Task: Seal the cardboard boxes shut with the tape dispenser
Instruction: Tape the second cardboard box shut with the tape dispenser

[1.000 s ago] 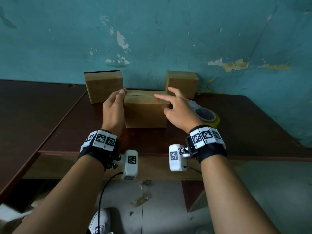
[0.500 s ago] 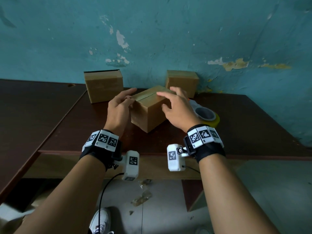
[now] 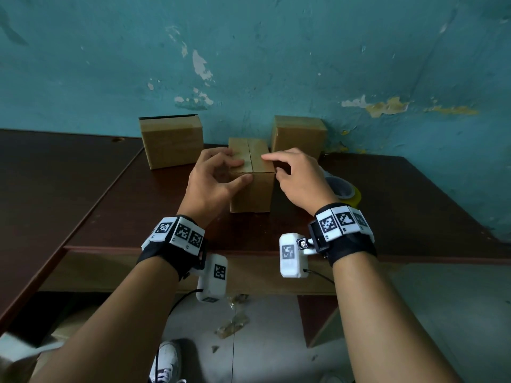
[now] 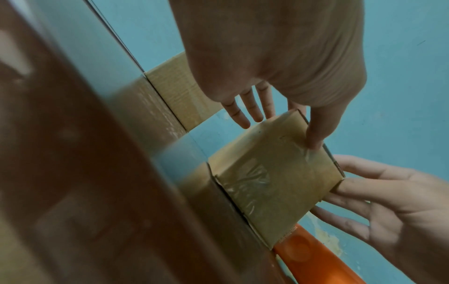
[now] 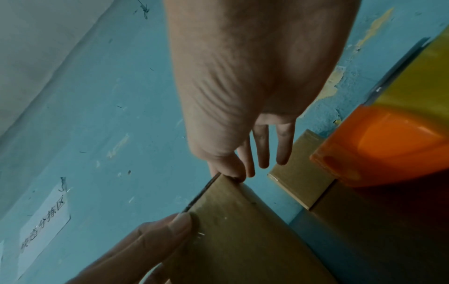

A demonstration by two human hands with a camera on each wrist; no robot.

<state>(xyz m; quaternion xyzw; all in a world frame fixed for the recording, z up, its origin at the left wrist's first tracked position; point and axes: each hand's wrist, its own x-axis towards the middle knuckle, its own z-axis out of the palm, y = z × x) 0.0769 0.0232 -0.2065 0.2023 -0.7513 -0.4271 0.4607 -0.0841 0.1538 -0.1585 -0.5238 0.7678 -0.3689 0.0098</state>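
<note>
Cardboard, plain brown: the middle box (image 3: 250,175) now stands on the table (image 3: 401,205) with its short face toward the person and its top seam running straight away from them — a second ago it lay broadside, and half a second ago it sat corner-on, so it has been turned a quarter. The left hand (image 3: 211,183) holds its left side, fingers on top and thumb on the near face; the right hand (image 3: 297,178) pinches the top right edge, fingertips on the flap. The seam shows bare in the head view, though the left wrist view shows old clear tape on one side face. Two more boxes stand behind by the wall. The dispenser (image 3: 344,193) lies just right of the box, untouched — the seam looks lined up for a lengthwise pull of tape, likely next.
</note>
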